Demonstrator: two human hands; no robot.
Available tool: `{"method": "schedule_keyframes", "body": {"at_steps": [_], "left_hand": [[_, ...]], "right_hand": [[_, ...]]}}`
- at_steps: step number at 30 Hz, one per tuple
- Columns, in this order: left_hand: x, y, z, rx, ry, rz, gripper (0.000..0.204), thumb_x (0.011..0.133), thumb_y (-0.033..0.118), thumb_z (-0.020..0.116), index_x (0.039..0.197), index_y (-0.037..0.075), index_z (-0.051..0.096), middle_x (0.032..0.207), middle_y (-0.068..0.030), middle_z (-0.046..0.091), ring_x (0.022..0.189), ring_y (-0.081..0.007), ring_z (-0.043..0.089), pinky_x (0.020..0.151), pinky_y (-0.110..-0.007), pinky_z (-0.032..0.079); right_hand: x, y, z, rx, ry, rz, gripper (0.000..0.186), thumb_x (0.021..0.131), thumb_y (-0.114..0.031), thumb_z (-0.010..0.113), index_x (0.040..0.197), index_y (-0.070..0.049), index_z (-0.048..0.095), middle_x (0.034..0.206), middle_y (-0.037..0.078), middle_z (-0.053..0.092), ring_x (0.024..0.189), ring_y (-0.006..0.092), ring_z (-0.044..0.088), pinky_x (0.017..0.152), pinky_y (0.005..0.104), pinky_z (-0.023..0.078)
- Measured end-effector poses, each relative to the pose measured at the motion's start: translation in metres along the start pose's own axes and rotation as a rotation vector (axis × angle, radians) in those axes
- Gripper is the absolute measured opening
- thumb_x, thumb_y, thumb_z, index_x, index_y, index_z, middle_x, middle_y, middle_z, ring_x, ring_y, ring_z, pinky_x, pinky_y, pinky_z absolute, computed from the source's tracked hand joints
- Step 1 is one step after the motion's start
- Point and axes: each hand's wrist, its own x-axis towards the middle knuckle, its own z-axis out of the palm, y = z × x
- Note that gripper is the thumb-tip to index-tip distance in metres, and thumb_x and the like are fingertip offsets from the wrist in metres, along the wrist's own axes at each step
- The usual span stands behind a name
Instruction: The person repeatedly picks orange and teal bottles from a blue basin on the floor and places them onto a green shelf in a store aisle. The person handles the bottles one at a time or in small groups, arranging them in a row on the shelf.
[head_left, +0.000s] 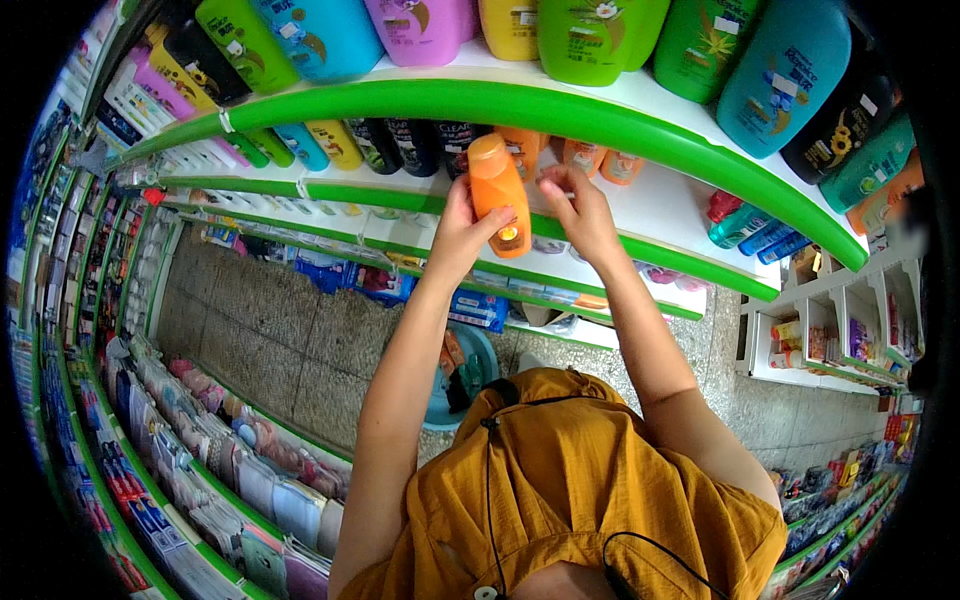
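Note:
An orange shampoo bottle with a peach-coloured cap stands nearly upright in my left hand. The thumb lies across its front and the fingers go behind it. Just right of the bottle, my right hand is held up with thumb and fingers apart and nothing between them. Behind both hands runs a white shelf with a green edge. More orange bottles stand on it, partly hidden by the hands and the held bottle. Dark bottles line up to their left.
The upper shelf's green edge juts out above my hands, with large green, blue and pink bottles on it. Below me, a light blue basin holds several items on the floor. Packed towels fill a rack at left.

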Motion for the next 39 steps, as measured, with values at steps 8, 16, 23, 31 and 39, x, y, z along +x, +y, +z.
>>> {"method": "schedule_keyframes", "body": {"at_steps": [8,16,23,31,39], "left_hand": [[0.043,-0.011,0.032,0.074,-0.177,0.028,0.042,0.078,0.016,0.061,0.112,-0.001,0.042,0.107,-0.0090,0.049,0.097,-0.0144,0.049,0.084,-0.028,0.040],[0.037,-0.034,0.015,0.521,-0.005,0.148,0.038,0.079,0.014,0.058,0.112,0.002,0.044,0.109,-0.0128,0.050,0.099,-0.0226,0.050,0.081,-0.032,0.042],[0.020,-0.022,0.015,0.628,-0.018,0.197,0.034,0.080,0.011,0.055,0.111,0.003,0.045,0.109,-0.0126,0.051,0.099,-0.0235,0.051,0.080,-0.032,0.042],[-0.077,-0.014,-0.055,0.201,0.186,-0.073,0.028,0.085,0.007,0.048,0.112,0.002,0.043,0.105,-0.0088,0.054,0.092,-0.0156,0.054,0.079,-0.026,0.042],[-0.352,-0.151,-0.182,0.235,0.892,-0.605,0.017,0.085,0.017,0.049,0.091,0.002,0.054,0.078,-0.0038,0.055,0.062,-0.0096,0.050,0.054,-0.021,0.040]], "right_hand": [[-0.017,0.006,-0.020,0.234,-0.174,0.110,0.047,0.073,-0.014,0.066,0.110,0.003,0.043,0.096,0.015,0.058,0.089,0.0199,0.058,0.074,0.0293,0.046],[0.009,0.019,-0.033,0.146,0.035,0.016,0.044,0.071,-0.006,0.066,0.108,0.004,0.044,0.097,0.017,0.058,0.091,0.0246,0.058,0.076,0.0320,0.046],[0.013,0.046,-0.014,-0.149,0.147,0.033,0.045,0.067,-0.008,0.066,0.105,0.002,0.045,0.096,0.022,0.056,0.085,0.0335,0.057,0.072,0.0357,0.046],[0.015,0.045,-0.002,-0.267,0.252,-0.124,0.045,0.069,-0.002,0.065,0.106,0.001,0.040,0.089,0.014,0.059,0.082,0.0220,0.059,0.069,0.0324,0.047],[-0.016,0.021,-0.017,-0.134,0.296,-0.128,0.019,0.081,-0.006,0.057,0.095,0.000,0.046,0.085,0.009,0.056,0.076,0.0165,0.055,0.070,0.0275,0.044]]}}
